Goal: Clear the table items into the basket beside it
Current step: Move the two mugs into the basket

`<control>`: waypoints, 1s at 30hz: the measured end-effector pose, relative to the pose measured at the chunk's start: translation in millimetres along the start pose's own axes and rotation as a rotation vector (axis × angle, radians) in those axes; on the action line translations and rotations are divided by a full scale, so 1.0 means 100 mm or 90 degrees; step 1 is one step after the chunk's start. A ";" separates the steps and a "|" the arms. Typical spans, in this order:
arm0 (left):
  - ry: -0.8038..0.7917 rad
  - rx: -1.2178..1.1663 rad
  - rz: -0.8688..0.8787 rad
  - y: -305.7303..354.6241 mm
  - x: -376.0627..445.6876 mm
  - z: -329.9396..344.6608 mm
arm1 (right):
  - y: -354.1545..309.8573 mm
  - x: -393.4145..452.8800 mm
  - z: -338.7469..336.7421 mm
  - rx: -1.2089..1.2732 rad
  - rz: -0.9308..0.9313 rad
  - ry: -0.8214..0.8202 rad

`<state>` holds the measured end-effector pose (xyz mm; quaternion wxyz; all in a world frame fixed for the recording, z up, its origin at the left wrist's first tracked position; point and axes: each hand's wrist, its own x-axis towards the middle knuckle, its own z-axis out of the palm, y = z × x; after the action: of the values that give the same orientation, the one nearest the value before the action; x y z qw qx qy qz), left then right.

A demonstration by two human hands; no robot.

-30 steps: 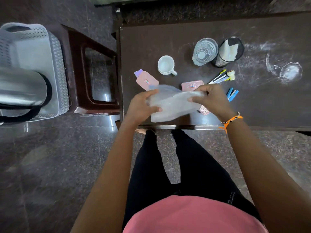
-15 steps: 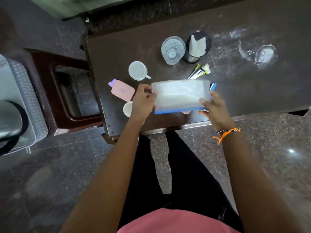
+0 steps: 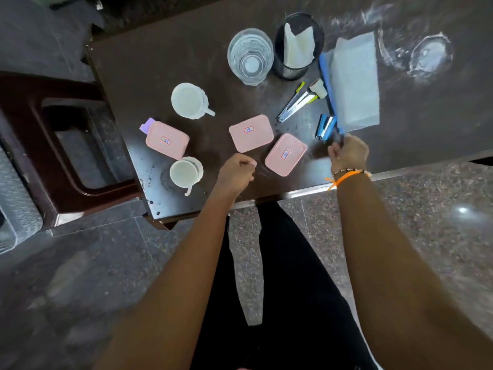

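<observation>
A dark brown table (image 3: 160, 57), marked with white smears toward its far right, is seen from above on a speckled stone floor (image 3: 80, 263); a dark red stool (image 3: 61, 145) stands just beside its left edge, and a pale perforated basket (image 3: 13, 198) is glimpsed at the far left.

On the table are set two white cups (image 3: 186, 100) (image 3: 184, 172), three pink lidded boxes (image 3: 166, 140) (image 3: 251, 133) (image 3: 285, 154), a glass tumbler (image 3: 250, 56), a black mesh holder (image 3: 298, 44), pens (image 3: 296, 102), a blue stapler (image 3: 325, 126) and a translucent pouch (image 3: 354, 81) with a blue edge.

The left hand (image 3: 236, 174) is curled into a loose fist near the front edge, empty, just beside the nearest pink box. The right hand (image 3: 346, 153) is closed, its fingers (image 3: 334, 150) blurred at the pouch's near corner; whether that corner is gripped cannot be told.
</observation>
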<state>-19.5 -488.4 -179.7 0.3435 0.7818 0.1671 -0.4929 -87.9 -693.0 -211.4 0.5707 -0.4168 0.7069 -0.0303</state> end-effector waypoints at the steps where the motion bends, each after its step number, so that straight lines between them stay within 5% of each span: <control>1: 0.041 -0.029 -0.024 -0.02 0.05 0.00 | 0.05 -0.05 0.04 -0.022 0.034 0.011; 6: 0.103 -0.184 -0.111 0.03 0.30 -0.07 | 0.51 -0.31 0.31 -0.130 0.083 -0.147; 14: 0.121 -0.040 -0.086 0.16 0.53 -0.16 | 0.67 -0.30 0.42 -0.146 0.059 -0.167; 19: 0.278 0.012 0.014 0.03 0.25 -0.28 | 0.42 -0.55 0.56 -0.455 -0.295 0.003; 24: 0.472 0.092 -0.097 -0.34 -0.08 -0.46 | 0.23 -0.99 1.26 -0.424 -0.493 -0.226; 27: 0.452 -0.023 -0.198 -0.58 -0.06 -0.61 | 0.21 -1.07 1.70 -0.530 -0.505 -0.336; 30: 0.302 -0.261 -0.251 -0.72 0.05 -0.72 | 0.22 -1.04 1.95 -0.660 -0.543 -0.358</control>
<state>-13.4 -387.1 -191.3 0.3432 0.7420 0.4848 -0.3109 62.1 -529.6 -209.0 0.3986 -0.8650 0.2326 0.1971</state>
